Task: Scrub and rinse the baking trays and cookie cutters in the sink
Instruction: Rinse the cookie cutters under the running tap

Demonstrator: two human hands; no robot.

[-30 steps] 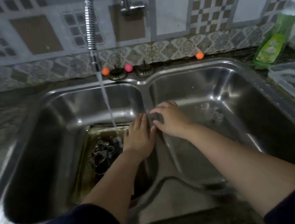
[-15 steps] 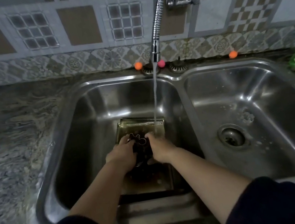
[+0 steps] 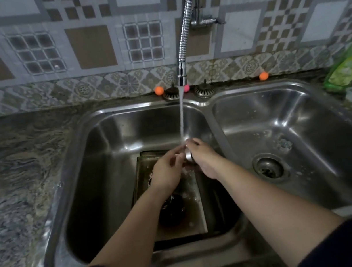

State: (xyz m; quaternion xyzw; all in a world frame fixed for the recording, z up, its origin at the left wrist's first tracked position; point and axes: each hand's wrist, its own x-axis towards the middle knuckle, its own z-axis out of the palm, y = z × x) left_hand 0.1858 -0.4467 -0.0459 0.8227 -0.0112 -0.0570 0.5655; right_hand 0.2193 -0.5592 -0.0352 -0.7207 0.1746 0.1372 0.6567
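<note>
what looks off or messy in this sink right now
Nothing is broken or spilled. The baking tray in the left basin holds murky brown water, and white specks dot the right basin beside its drain.

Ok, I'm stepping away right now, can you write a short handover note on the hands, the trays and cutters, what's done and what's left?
Left hand and right hand: both grip one small metal cookie cutter under the running water stream.
Baking tray: flat in the left basin, wet and still soiled.
More cutters: dark pile on the tray.
Right basin: holds no job items.
Done: one cutter is being rinsed.
Left: the other cutters and the tray.
</note>
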